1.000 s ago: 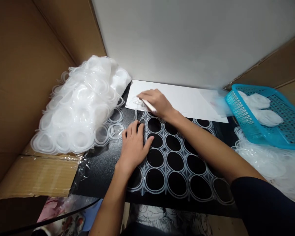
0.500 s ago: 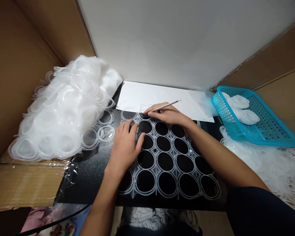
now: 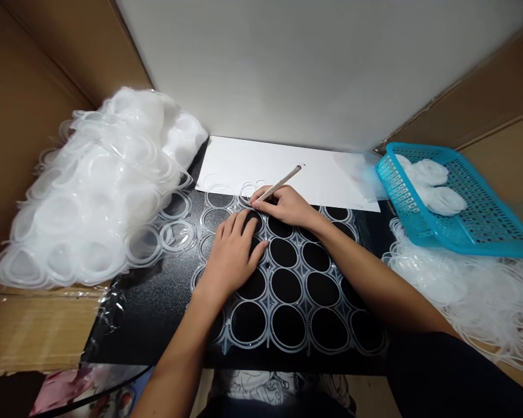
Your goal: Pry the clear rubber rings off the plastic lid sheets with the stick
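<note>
A clear sheet of joined rings (image 3: 269, 290) lies flat on the black table (image 3: 143, 313). My left hand (image 3: 233, 255) rests palm down on its left part, fingers spread. My right hand (image 3: 283, 204) is pinched round a thin pale stick (image 3: 283, 181), near the sheet's far edge. The stick slants up to the right, and its lower tip is hidden by my fingers. Beyond the hands, a white paper (image 3: 244, 157) lies along the wall, with rings of the sheet overlapping its near edge.
A tall heap of translucent ring sheets (image 3: 100, 191) stands at the left. At the right, a blue basket (image 3: 488, 215) holds white round bundles (image 3: 444, 200). Loose clear rings (image 3: 483, 302) are piled below the basket. Cardboard walls (image 3: 39, 87) and a pale panel flank the table.
My left hand has shifted right and slightly forward over the sheet. The stick in my right hand stands more steeply. The whole view has shifted a little.
</note>
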Tool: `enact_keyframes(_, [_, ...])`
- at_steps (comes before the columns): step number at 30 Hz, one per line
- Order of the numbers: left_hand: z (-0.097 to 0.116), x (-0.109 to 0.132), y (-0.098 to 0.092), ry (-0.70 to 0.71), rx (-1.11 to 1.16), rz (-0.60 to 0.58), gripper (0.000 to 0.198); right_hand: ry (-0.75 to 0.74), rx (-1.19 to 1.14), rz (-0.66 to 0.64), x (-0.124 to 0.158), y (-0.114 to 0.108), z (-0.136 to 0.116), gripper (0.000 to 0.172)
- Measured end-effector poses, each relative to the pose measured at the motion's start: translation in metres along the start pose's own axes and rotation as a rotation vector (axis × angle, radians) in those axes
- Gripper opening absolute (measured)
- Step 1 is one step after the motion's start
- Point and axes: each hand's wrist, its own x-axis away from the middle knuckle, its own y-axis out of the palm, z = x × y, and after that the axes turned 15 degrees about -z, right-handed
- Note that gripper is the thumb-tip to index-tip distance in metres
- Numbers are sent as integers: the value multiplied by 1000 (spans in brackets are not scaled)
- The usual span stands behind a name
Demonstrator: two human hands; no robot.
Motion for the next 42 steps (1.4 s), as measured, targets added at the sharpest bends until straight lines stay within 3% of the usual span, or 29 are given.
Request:
enact_keyframes(13, [4,-4,-1,-15,-42,7,42,-29,49,43,-2,3,3,13])
enact_keyframes(20, [4,-12,2,-67,-3,-8,51,-171,446,39,-1,12,6,25])
enact_keyframes(24, [2,-14,3,-81,11,1,53,-123,743,66,-10,0,7,34])
enact_keyframes(26, [1,-12,4,-76,9,12,53,-115,696,117,-15,-10,1,34])
enact_keyframes(28, [1,-8,5,-59,2,22,51,-106,501,135,-17,-16,-6,27])
enact_keyframes(32, [0,-2,5,-29,-9,36,45,-39,113,7,-10,-12,-11,31])
enact_keyframes(34, [-1,0,5,-19,-14,37,44,-67,19,10,-3,-7,-7,27])
enact_keyframes(37, [-2,0,5,-10,-25,36,43,-87,-22,72,6,-4,-2,18])
enact_keyframes(42, [-2,-1,6,-13,-28,43,41,-81,135,26,14,-10,-6,15])
